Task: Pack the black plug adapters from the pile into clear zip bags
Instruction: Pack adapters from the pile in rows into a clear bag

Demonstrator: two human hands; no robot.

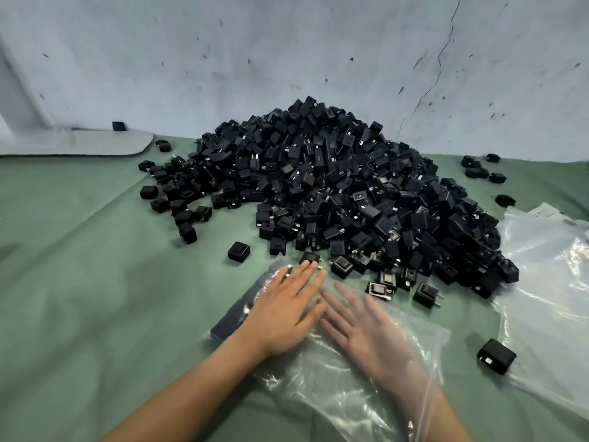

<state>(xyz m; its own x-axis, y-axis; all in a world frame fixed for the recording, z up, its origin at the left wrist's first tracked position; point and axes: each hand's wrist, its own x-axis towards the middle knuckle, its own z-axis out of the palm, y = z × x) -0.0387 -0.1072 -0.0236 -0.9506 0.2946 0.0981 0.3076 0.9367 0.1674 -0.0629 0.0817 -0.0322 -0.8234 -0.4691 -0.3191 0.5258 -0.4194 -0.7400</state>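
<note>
A big pile of black plug adapters fills the middle of the green table, against the wall. In front of it lies a clear zip bag with several adapters inside its left end. My left hand lies flat on the bag over those adapters, fingers straight and pointing at the pile. My right hand is flat beside it, fingers spread; plastic film seems to cover it, and it is blurred.
Loose adapters lie around the pile, one at the right front and one near the left front. A stack of clear bags lies at the right. A pale mat sits at the back left by the wall.
</note>
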